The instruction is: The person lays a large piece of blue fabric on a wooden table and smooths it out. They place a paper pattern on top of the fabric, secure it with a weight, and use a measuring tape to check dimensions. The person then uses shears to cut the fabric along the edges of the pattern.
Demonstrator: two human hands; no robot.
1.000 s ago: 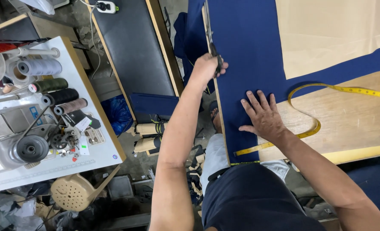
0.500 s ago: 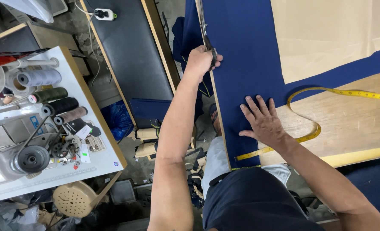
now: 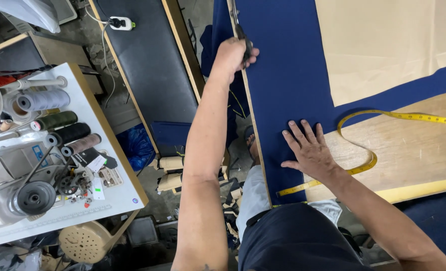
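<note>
Cloth [image 3: 288,85] lies on the table [image 3: 413,150], paper pattern [image 3: 383,45] on it, tape measure [image 3: 368,160] right of it.

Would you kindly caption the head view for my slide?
Left hand works scissors along navy cloth; right hand presses it flat beside a tape measure.

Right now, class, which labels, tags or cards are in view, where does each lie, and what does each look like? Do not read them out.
Black hang tag: on the white side table, beside the thread cones; dark rectangle with a white end.
Small green sticker: same table, below the tag; tiny bright square.
Pale printed card: right of the metal bobbins; beige rectangle.
</note>
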